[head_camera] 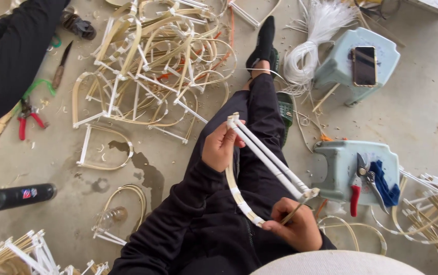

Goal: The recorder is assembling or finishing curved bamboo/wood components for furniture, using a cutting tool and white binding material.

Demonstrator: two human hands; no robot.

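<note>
My left hand [220, 146] grips the upper end of a white-wrapped bamboo frame [267, 158], two straight white sticks joined to a curved strip. My right hand [295, 227] holds the frame's lower end and pinches a thin bamboo sliver [294, 210] near the corner joint. The frame lies across my lap, over my black trousers and sleeves.
A heap of finished bamboo frames [152, 61] covers the floor ahead. Two pale stools stand to the right: one [354, 61] bears a phone, the other [341, 170] red-handled shears and a blue cloth. Red pliers [28, 117], a knife, a black flask [15, 197] and another person's dark sleeve lie left.
</note>
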